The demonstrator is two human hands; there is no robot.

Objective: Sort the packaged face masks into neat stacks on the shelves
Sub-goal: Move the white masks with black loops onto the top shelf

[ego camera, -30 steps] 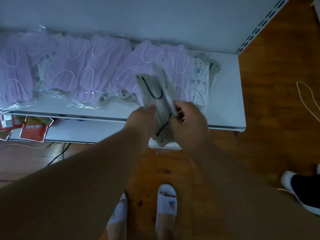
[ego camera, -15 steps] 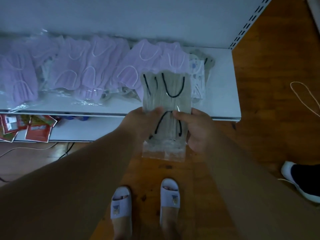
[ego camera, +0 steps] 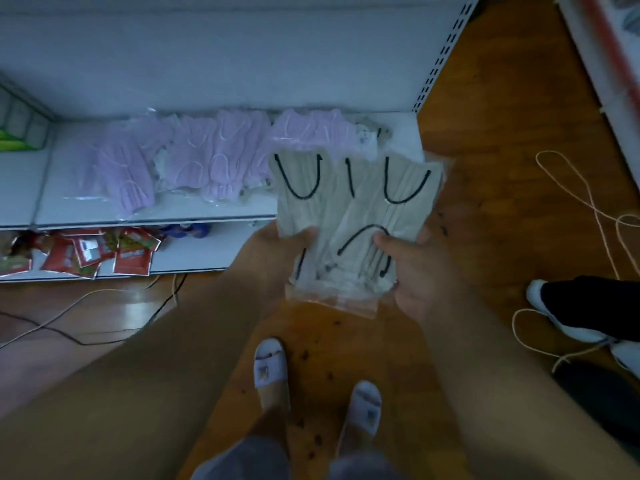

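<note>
I hold a fanned bundle of clear packets of beige face masks with black ear loops [ego camera: 349, 216] in front of the shelf's right end. My left hand [ego camera: 277, 251] grips the bundle's lower left and my right hand [ego camera: 415, 271] grips its lower right. Behind it, several packets of lilac masks [ego camera: 214, 157] lie overlapping in a loose row on the white shelf [ego camera: 173, 213]. A few white patterned mask packets [ego camera: 365, 140] peek out at the row's right end, partly hidden by the bundle.
Red snack packets [ego camera: 90, 252] lie on the lower shelf at left. Cables [ego camera: 86, 306] trail on the wooden floor, and a pale cord [ego camera: 588, 202] loops at right. Another person's shoe [ego camera: 568, 306] stands at right. My slippered feet [ego camera: 273, 368] are below.
The beige bundle has spread into a wider fan between my hands. The view has shifted, so the shelf now sits farther left and higher.
</note>
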